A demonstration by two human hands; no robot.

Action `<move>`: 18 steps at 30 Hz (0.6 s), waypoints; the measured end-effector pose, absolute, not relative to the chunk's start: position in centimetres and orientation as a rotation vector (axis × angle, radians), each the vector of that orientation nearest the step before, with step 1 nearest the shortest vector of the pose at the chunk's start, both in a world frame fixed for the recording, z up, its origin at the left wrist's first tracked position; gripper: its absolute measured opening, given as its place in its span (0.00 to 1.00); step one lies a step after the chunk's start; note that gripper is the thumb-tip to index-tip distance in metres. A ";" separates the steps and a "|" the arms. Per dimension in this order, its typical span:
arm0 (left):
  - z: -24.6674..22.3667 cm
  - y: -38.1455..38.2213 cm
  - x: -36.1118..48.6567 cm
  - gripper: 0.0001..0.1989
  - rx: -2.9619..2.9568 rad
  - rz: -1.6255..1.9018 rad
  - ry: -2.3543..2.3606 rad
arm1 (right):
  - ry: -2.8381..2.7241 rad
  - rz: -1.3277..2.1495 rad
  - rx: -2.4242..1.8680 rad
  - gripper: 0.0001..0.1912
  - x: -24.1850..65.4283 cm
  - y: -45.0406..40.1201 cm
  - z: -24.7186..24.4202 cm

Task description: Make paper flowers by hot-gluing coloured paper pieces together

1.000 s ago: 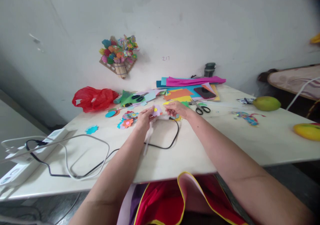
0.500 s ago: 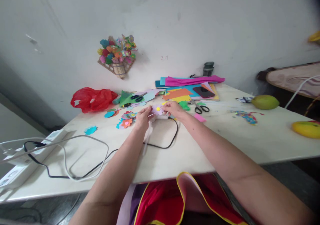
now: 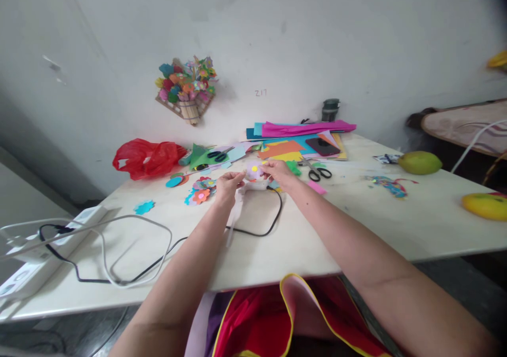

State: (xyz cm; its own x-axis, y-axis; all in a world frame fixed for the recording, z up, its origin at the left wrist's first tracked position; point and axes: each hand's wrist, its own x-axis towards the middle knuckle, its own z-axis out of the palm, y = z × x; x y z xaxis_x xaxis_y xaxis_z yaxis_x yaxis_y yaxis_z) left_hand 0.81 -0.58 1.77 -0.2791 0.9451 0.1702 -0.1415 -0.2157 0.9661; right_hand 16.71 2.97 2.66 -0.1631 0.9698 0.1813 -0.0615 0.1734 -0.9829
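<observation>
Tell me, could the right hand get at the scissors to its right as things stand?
Probably yes: the scissors lie close by, and nothing covers their handles. The right hand seems to hold a paper flower, though, so it may need to let go first.

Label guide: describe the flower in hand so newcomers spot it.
Start at the white table, then the right hand above it. That hand holds a pale purple paper flower with a yellow center, held up, unlike the flower pile lying to its left.

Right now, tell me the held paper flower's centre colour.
The flower's centre is yellow; the head view shows it.
</observation>
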 end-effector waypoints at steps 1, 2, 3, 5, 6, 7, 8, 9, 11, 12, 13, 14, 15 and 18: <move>1.8 -0.6 0.9 0.17 1.091 1.635 1.193 | -1.374 1.219 -0.958 0.08 16.7 3.0 2.6; 1.8 -0.6 1.0 0.17 1.097 1.640 1.213 | -1.374 1.220 -0.957 0.08 16.7 3.0 2.6; 1.9 -0.6 1.0 0.17 1.105 1.641 1.228 | -1.374 1.219 -0.955 0.08 16.7 3.0 2.6; 1.9 -0.7 1.1 0.16 1.125 1.644 1.243 | -1.374 1.212 -0.953 0.08 16.7 3.0 2.6; 1.9 -0.7 1.1 0.16 1.138 1.647 1.243 | -1.375 1.207 -0.952 0.08 16.8 2.9 2.6; 1.8 -0.7 1.0 0.15 1.155 1.649 1.240 | -1.375 1.203 -0.951 0.09 16.8 2.9 2.6; 1.8 -0.7 1.0 0.15 1.175 1.650 1.230 | -1.374 1.200 -0.951 0.09 16.8 2.9 2.6; 1.8 -0.7 1.0 0.15 1.194 1.650 1.214 | -1.371 1.197 -0.951 0.09 16.8 2.9 2.6; 1.8 -0.6 0.9 0.16 1.229 1.634 1.182 | -1.364 1.194 -0.955 0.08 16.8 3.0 2.6; 1.8 -0.6 0.9 0.16 1.241 1.617 1.173 | -1.361 1.194 -0.957 0.08 16.8 3.0 2.5; 1.8 -0.6 0.9 0.17 1.251 1.597 1.166 | -1.357 1.194 -0.961 0.08 16.8 3.1 2.5; 1.8 -0.6 0.9 0.17 1.262 1.574 1.154 | -1.355 1.193 -0.964 0.08 16.8 3.1 2.5; 1.8 -0.5 0.9 0.18 1.274 1.552 1.139 | -1.353 1.191 -0.966 0.07 16.8 3.2 2.5; 1.7 -0.5 0.9 0.18 1.333 1.473 1.118 | -1.352 1.180 -0.969 0.07 16.9 3.2 2.5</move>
